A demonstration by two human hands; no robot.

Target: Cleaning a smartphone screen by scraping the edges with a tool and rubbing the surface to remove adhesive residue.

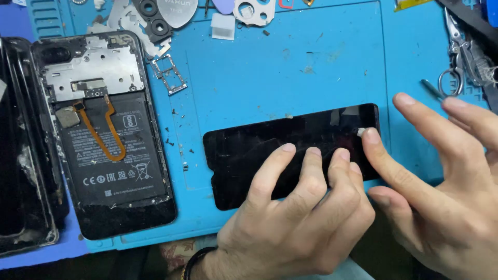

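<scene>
- On the blue mat (311, 62), a black screen panel (290, 153) lies flat.
- Left hand (295, 218) presses fingertips on it, gripping nothing.
- Right hand (441, 176), fingers spread, forefinger touches a white scrap (360, 131).
- Opened phone (104, 135) lies well left.

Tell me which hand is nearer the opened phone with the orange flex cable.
Left. The left hand rests on the black screen panel, beside the opened phone; the right hand lies farther right.

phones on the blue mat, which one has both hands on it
The loose black glass screen panel lying mid-mat: the left hand and right hand press it. The opened phone with its exposed battery lies untouched at the left.
</scene>
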